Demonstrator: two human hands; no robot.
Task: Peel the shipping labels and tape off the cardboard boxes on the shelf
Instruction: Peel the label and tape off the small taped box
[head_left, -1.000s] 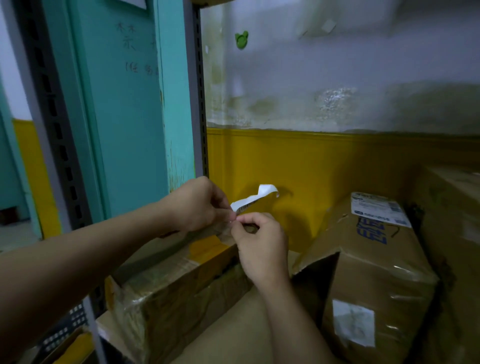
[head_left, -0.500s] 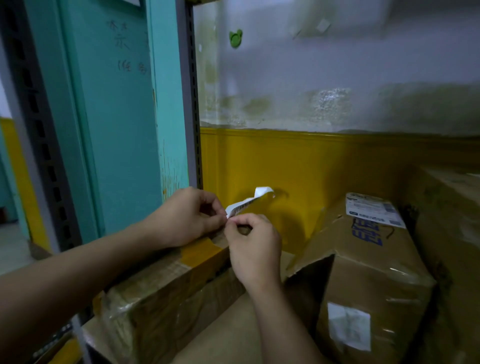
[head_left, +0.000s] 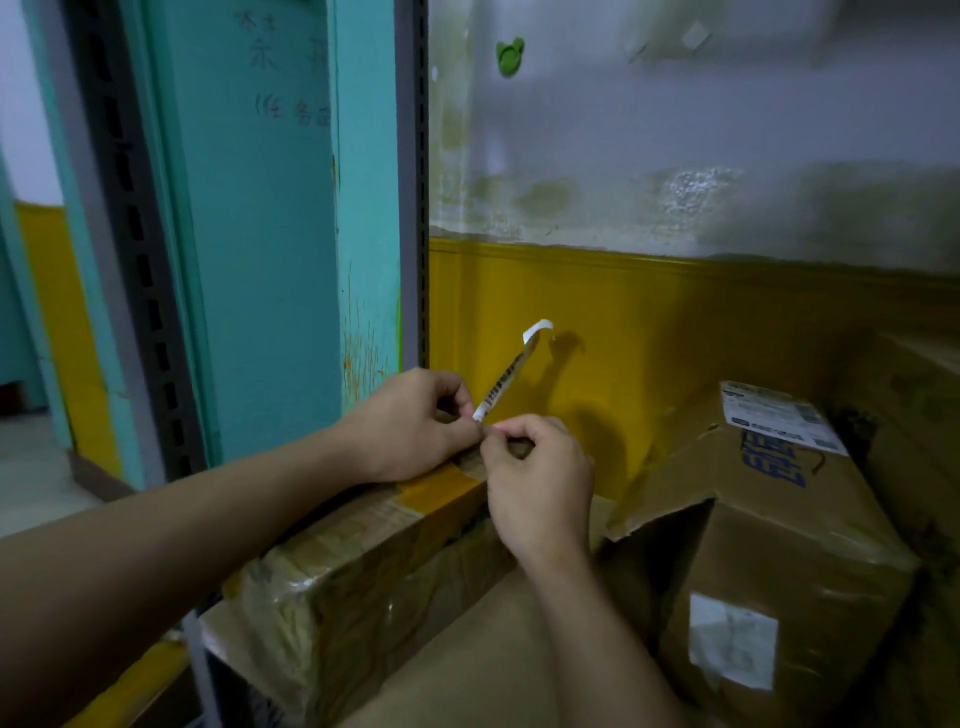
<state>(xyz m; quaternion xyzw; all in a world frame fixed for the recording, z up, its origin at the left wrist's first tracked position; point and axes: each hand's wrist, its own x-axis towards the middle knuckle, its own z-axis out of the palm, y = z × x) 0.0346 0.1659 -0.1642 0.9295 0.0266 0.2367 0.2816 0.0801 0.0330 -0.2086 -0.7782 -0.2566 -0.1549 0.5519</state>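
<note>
A white barcode label strip (head_left: 511, 371) stands up from the top of a tape-wrapped cardboard box (head_left: 363, 561) at the shelf's left end. My left hand (head_left: 410, 426) pinches the strip's lower end. My right hand (head_left: 537, 483) has thumb and fingers curled together right beside it, pinching at the same spot on the box top. Yellow tape (head_left: 441, 491) crosses the box edge under my hands. To the right a dented box (head_left: 769, 525) carries a shipping label (head_left: 776, 415) on top and a white sticker (head_left: 732, 647) on its front.
A slotted grey shelf upright (head_left: 418, 182) rises behind my left hand, with a teal door frame (head_left: 260, 260) to its left. A flat cardboard sheet (head_left: 467, 670) lies in front. Another box (head_left: 919, 395) stands at far right. The yellow and white wall is close behind.
The label strip has lifted from lying nearly flat to standing steeply upward. Both hands stay pinched together at its base. The camera shifted slightly.
</note>
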